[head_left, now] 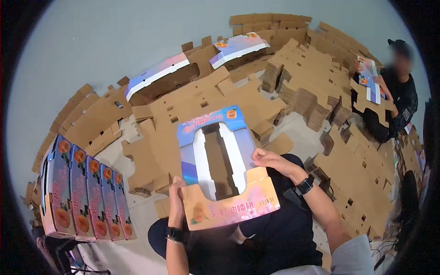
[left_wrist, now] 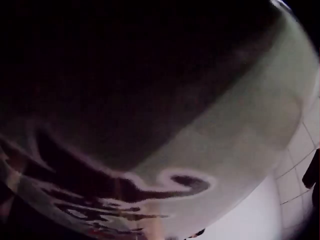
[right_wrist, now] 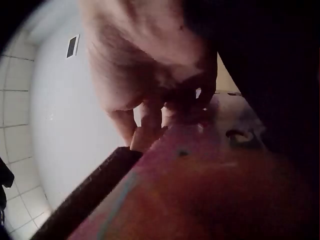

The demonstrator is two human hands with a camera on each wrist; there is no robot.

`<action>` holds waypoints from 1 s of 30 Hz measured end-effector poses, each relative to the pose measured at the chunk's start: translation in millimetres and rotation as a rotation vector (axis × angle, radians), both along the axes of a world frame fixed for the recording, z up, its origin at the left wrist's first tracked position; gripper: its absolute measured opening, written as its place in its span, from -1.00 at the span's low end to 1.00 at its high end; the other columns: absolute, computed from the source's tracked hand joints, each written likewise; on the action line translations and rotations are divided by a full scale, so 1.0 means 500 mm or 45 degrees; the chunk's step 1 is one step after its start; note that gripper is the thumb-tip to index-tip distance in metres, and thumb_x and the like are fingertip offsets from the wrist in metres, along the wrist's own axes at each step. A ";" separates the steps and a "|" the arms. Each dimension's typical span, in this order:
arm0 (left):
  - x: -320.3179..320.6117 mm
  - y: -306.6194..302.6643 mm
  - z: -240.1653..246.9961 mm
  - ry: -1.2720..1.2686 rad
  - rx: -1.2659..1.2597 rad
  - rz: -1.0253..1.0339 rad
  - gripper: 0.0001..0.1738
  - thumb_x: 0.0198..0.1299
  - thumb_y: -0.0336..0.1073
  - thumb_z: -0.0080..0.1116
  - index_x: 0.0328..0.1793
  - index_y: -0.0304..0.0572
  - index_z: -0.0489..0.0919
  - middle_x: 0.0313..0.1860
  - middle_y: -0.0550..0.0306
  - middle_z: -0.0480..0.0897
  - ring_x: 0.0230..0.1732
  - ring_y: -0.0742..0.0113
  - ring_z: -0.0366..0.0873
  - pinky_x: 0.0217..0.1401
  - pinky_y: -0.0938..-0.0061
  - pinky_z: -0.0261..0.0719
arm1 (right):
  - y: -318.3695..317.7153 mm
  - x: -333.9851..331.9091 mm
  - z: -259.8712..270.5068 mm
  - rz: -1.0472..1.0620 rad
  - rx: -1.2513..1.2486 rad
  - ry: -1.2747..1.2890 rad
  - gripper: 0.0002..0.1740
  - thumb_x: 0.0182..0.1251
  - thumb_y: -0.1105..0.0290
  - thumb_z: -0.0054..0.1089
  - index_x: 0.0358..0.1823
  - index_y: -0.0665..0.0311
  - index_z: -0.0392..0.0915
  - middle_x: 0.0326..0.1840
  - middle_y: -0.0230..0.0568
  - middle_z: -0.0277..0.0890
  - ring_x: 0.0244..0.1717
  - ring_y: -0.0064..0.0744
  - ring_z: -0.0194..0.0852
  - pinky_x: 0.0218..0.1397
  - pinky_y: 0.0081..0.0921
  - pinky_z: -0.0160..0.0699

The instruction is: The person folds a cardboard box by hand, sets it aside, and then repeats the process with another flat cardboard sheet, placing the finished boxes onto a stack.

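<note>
A printed peach carton with a large opening in its top is held over the person's lap. It is blue and purple at the far end and orange at the near end. The left hand grips its left side near the close corner. At the right side, the right hand has curled fingers on the carton's edge. In the right wrist view those fingers bend over the edge of the printed board. Dark, blurred printed board fills most of the left wrist view, hiding the left hand.
Several finished-looking peach cartons stand in a row at left. Flat brown cardboard blanks lie in stacks ahead, with more stacks at right. Printed pieces rest on the far stacks. Another person sits at right holding a printed piece.
</note>
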State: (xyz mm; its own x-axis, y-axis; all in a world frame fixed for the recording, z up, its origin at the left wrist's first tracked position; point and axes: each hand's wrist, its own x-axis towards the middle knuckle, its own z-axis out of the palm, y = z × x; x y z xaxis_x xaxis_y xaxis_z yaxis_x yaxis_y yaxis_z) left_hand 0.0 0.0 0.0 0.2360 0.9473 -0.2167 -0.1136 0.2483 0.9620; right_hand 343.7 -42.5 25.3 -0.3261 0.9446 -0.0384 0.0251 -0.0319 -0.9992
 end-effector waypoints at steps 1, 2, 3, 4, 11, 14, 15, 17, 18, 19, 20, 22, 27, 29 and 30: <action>0.008 -0.009 0.007 -0.213 -0.052 0.019 -0.77 0.24 -0.13 -0.21 -0.33 -0.11 0.28 -0.42 0.32 0.18 -0.37 0.50 0.21 -0.26 0.58 0.31 | -0.004 0.000 0.002 -0.033 0.037 0.050 -0.72 0.41 0.17 0.05 -0.31 0.25 0.37 -0.31 -0.50 0.24 -0.25 -0.74 0.25 -0.11 -0.70 0.24; 0.015 -0.021 0.015 -0.420 -0.108 0.034 -0.79 0.23 -0.16 -0.22 -0.37 -0.08 0.25 -0.45 0.33 0.17 -0.40 0.50 0.21 -0.30 0.58 0.30 | -0.011 -0.001 0.001 -0.069 0.071 0.105 -0.72 0.41 0.17 0.05 -0.32 0.25 0.37 -0.33 -0.52 0.24 -0.32 -0.75 0.24 -0.18 -0.73 0.20; 0.026 -0.066 0.015 -0.433 -0.199 0.047 -0.79 0.23 -0.16 -0.22 -0.37 -0.08 0.25 -0.45 0.33 0.17 -0.40 0.50 0.21 -0.30 0.58 0.30 | -0.046 -0.004 0.000 -0.074 -0.020 0.089 -0.72 0.41 0.17 0.05 -0.32 0.25 0.37 -0.33 -0.52 0.24 -0.32 -0.75 0.24 -0.18 -0.73 0.20; 0.040 -0.052 0.034 -0.450 -0.112 0.111 -0.78 0.22 -0.17 -0.22 -0.42 -0.07 0.24 -0.46 0.33 0.18 -0.42 0.49 0.21 -0.32 0.58 0.30 | -0.026 -0.007 0.000 -0.116 -0.043 0.156 -0.72 0.41 0.17 0.04 -0.32 0.24 0.37 -0.32 -0.53 0.23 -0.31 -0.75 0.23 -0.19 -0.73 0.18; -0.021 -0.054 -0.015 -0.448 0.038 0.009 -0.66 0.25 -0.14 -0.23 -0.55 -0.11 0.27 -0.48 0.27 0.27 -0.42 0.42 0.31 -0.34 0.53 0.35 | -0.058 -0.031 0.019 -0.264 -0.256 0.438 -0.72 0.35 0.18 0.08 -0.39 0.22 0.40 -0.30 -0.51 0.21 -0.21 -0.70 0.18 -0.15 -0.68 0.16; -0.017 -0.074 0.006 -0.497 -0.146 0.181 -0.58 0.28 -0.11 -0.20 -0.58 -0.19 0.36 -0.53 0.25 0.36 -0.47 0.44 0.34 -0.40 0.55 0.32 | -0.090 0.011 0.038 0.059 0.175 0.015 -0.67 0.29 0.18 0.17 -0.52 0.24 0.40 -0.30 -0.44 0.21 -0.17 -0.59 0.17 -0.09 -0.60 0.13; -0.019 -0.078 0.018 -0.498 -0.149 0.180 -0.58 0.28 -0.11 -0.20 -0.58 -0.19 0.36 -0.53 0.25 0.36 -0.47 0.44 0.34 -0.40 0.55 0.32 | -0.099 0.018 0.042 0.058 0.172 0.014 -0.67 0.29 0.18 0.17 -0.52 0.24 0.40 -0.30 -0.44 0.21 -0.17 -0.59 0.17 -0.09 -0.60 0.13; -0.017 -0.085 0.032 0.174 0.436 0.086 -0.51 0.32 -0.07 -0.20 -0.63 -0.19 0.33 -0.65 0.24 0.33 -0.57 0.47 0.27 -0.48 0.53 0.18 | -0.126 0.031 0.048 0.135 0.178 -0.145 -0.61 0.23 0.18 0.23 -0.63 0.26 0.39 -0.28 -0.37 0.20 -0.15 -0.49 0.16 -0.05 -0.54 0.10; -0.013 -0.089 0.025 0.042 0.222 0.117 -0.43 0.36 0.04 -0.21 -0.62 -0.19 0.39 -0.64 0.24 0.37 -0.57 0.48 0.28 -0.47 0.54 0.18 | -0.134 0.033 0.051 0.112 0.144 -0.073 -0.61 0.24 0.18 0.24 -0.62 0.27 0.40 -0.28 -0.36 0.21 -0.17 -0.49 0.16 -0.08 -0.55 0.10; -0.014 -0.086 0.043 0.210 0.149 0.068 -0.38 0.40 0.09 -0.28 -0.61 -0.18 0.40 -0.62 0.24 0.39 -0.55 0.48 0.30 -0.45 0.55 0.21 | -0.141 0.036 0.047 0.109 0.138 -0.082 -0.61 0.24 0.18 0.24 -0.62 0.27 0.40 -0.28 -0.36 0.21 -0.17 -0.49 0.16 -0.08 -0.55 0.10; -0.021 -0.075 0.033 0.110 0.123 0.057 -0.41 0.41 0.07 -0.27 -0.53 -0.22 0.44 -0.60 0.22 0.42 -0.52 0.46 0.34 -0.41 0.54 0.25 | -0.145 0.037 0.039 0.065 0.087 0.043 -0.61 0.24 0.19 0.24 -0.62 0.27 0.41 -0.28 -0.36 0.20 -0.18 -0.50 0.16 -0.08 -0.55 0.10; -0.032 -0.060 0.040 -0.027 0.172 0.016 -0.49 0.42 0.01 -0.26 -0.39 -0.25 0.47 -0.48 0.19 0.48 -0.36 0.43 0.42 -0.21 0.51 0.33 | -0.154 0.033 0.027 0.024 0.032 0.183 -0.61 0.25 0.19 0.23 -0.62 0.28 0.41 -0.28 -0.35 0.20 -0.20 -0.50 0.16 -0.09 -0.55 0.10; -0.084 -0.022 0.096 0.218 0.349 -0.049 -0.63 0.34 -0.05 -0.10 -0.15 -0.24 0.52 -0.11 0.13 0.53 -0.03 0.39 0.42 0.08 0.52 0.31 | -0.151 0.022 0.036 0.128 0.152 -0.036 -0.62 0.29 0.27 0.19 -0.63 0.34 0.43 -0.40 -0.39 0.27 -0.27 -0.48 0.16 -0.10 -0.50 0.11; -0.079 -0.020 0.120 0.346 0.559 0.009 -0.71 0.30 -0.17 -0.02 -0.10 -0.26 0.53 0.00 0.11 0.49 0.06 0.35 0.38 0.17 0.47 0.29 | -0.168 0.002 0.049 0.260 0.253 -0.236 -0.63 0.27 0.30 0.23 -0.67 0.31 0.46 -0.44 -0.40 0.32 -0.29 -0.44 0.15 -0.09 -0.47 0.11; -0.070 -0.015 0.129 0.355 0.557 0.009 -0.71 0.30 -0.17 -0.02 -0.10 -0.26 0.53 0.00 0.11 0.49 0.06 0.35 0.38 0.17 0.47 0.29 | -0.180 -0.001 0.049 0.282 0.265 -0.233 -0.62 0.26 0.31 0.23 -0.68 0.31 0.46 -0.44 -0.41 0.32 -0.29 -0.45 0.14 -0.09 -0.47 0.10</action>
State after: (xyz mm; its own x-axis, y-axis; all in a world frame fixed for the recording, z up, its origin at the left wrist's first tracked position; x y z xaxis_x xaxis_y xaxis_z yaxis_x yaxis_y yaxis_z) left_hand -35.2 -7.6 64.4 0.2190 0.9646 0.1466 0.1613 -0.1840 0.9696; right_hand 343.1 -132.6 49.8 -0.5291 0.8456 0.0707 0.1877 0.1979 -0.9621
